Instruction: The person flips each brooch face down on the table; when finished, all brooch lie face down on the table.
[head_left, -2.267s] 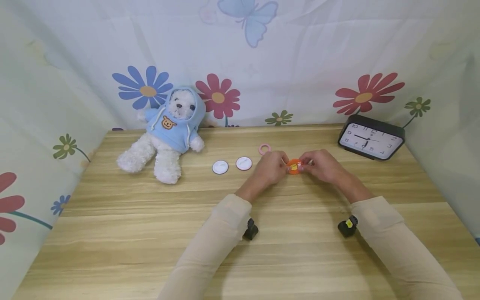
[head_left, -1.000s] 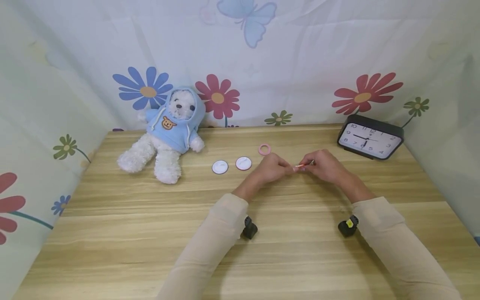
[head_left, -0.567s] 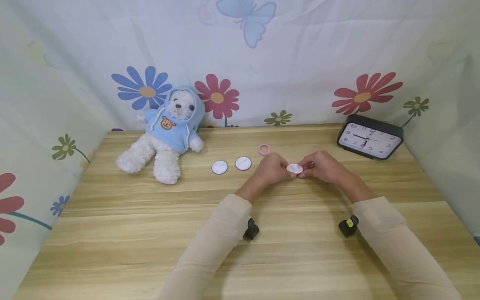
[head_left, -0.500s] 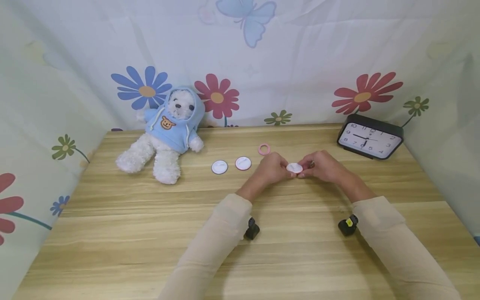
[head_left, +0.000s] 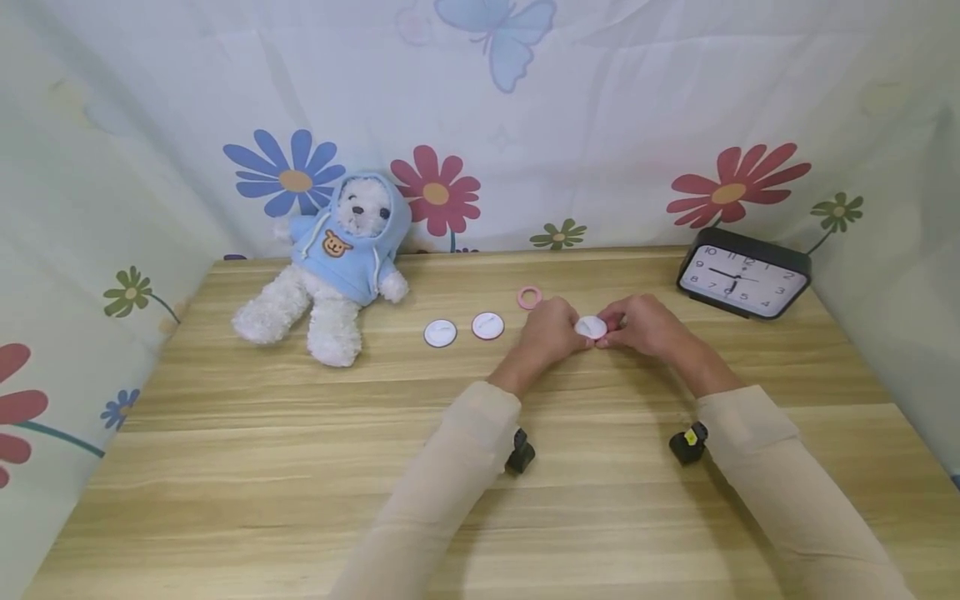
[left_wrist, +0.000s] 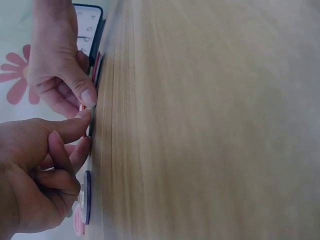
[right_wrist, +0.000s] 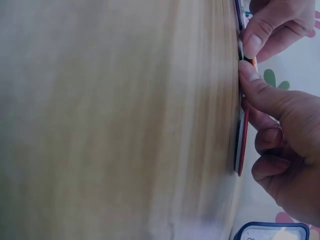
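Note:
Between my two hands, in the head view, a round pin badge (head_left: 591, 327) shows its white back, just above or on the table; I cannot tell which. My left hand (head_left: 551, 332) pinches its left edge with thumb and fingertips. On the opposite edge my right hand (head_left: 643, 325) pinches it the same way. A sliver of orange badge front (left_wrist: 82, 107) peeks out between the fingers in the left wrist view. Close by the right hand, a red-rimmed disc (right_wrist: 242, 142) appears in the right wrist view, mostly hidden by that hand in the head view.
Two more badges, one dark-rimmed (head_left: 440, 333) and one red-rimmed (head_left: 488, 326), lie white side up left of the hands. A pink ring (head_left: 529, 297) lies behind the left hand. A teddy bear (head_left: 337, 258) leans at back left; a black clock (head_left: 742, 273) stands at back right.
The badge has been flipped from its orange face to its white back, passing edge-on. Both hands kept hold of it. Since then the forearms have drawn slightly closer together.

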